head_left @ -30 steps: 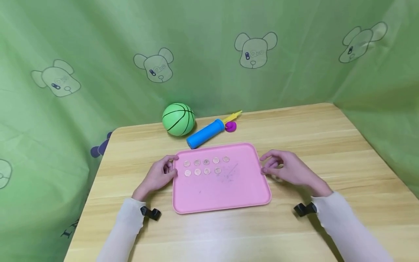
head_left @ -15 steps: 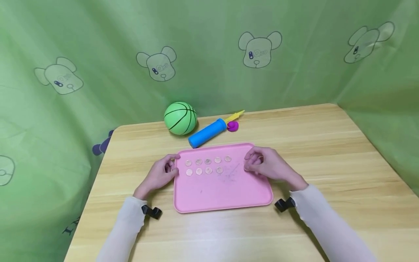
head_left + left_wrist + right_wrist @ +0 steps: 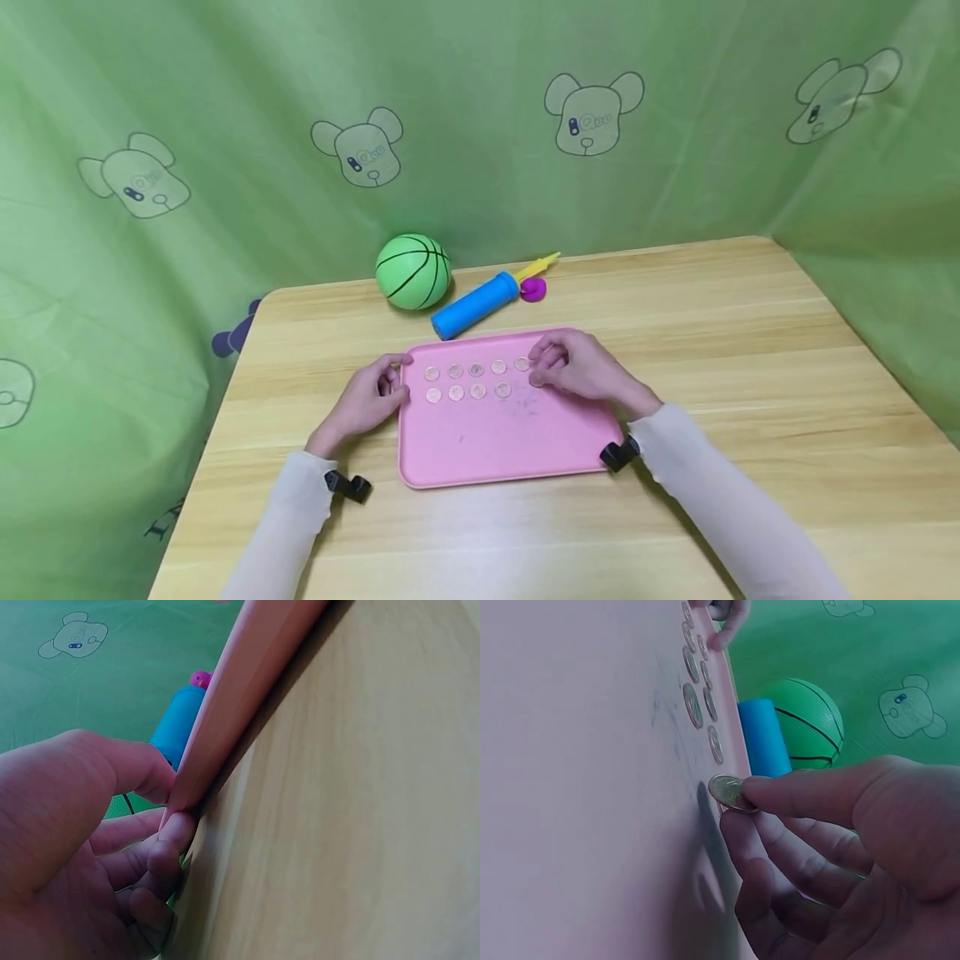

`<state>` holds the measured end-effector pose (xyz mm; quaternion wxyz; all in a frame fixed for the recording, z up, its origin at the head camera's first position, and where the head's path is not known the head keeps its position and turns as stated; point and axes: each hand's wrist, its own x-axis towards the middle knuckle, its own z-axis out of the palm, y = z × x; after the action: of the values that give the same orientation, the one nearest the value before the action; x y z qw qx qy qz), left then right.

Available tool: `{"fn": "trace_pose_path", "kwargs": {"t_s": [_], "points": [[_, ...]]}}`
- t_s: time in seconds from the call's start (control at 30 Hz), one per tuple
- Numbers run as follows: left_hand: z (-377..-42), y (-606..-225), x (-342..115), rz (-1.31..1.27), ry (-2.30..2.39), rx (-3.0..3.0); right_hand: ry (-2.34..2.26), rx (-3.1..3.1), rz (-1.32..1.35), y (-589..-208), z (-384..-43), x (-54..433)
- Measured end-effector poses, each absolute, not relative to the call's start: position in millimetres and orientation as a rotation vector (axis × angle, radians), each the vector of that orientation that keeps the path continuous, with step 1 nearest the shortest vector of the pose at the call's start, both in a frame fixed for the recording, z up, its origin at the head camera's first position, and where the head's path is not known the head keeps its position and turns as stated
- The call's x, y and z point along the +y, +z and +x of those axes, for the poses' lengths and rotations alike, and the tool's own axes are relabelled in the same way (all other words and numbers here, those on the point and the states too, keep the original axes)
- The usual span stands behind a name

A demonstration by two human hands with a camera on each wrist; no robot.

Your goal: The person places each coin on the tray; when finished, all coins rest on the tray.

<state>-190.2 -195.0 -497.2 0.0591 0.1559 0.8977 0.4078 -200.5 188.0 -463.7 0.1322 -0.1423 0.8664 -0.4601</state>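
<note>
My right hand (image 3: 581, 367) pinches a coin (image 3: 731, 793) between thumb and fingers, close over the pink tray (image 3: 510, 450). In the right wrist view the coin is tilted, its shadow on the tray below. Beside my fingertips lies the end coin (image 3: 522, 364) of the back row. Several coins lie flat in two rows; one in the front row (image 3: 502, 389) is nearest the tray's middle. My left hand (image 3: 365, 397) grips the tray's left rim, thumb on one side and fingers curled against the other in the left wrist view (image 3: 176, 799).
Behind the tray lie a blue pump (image 3: 476, 306) with a yellow nozzle (image 3: 536, 267) and a small purple item (image 3: 533, 290). A green ball (image 3: 413, 272) with black lines stands at the back left. A green curtain (image 3: 480, 167) hangs behind the wooden table (image 3: 750, 333).
My right hand has moved left from the tray's right rim to the end of the coin rows, bringing a coin. The left hand stays at the left rim.
</note>
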Motion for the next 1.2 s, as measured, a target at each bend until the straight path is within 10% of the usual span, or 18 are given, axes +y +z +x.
{"fn": "trace_pose_path", "kwargs": {"t_s": [1.2], "points": [[-188.3, -491.2, -194.4, 0.477, 1.242, 2.72, -1.266, 2.612, -0.568, -453.5, -195.8, 176.8]]}}
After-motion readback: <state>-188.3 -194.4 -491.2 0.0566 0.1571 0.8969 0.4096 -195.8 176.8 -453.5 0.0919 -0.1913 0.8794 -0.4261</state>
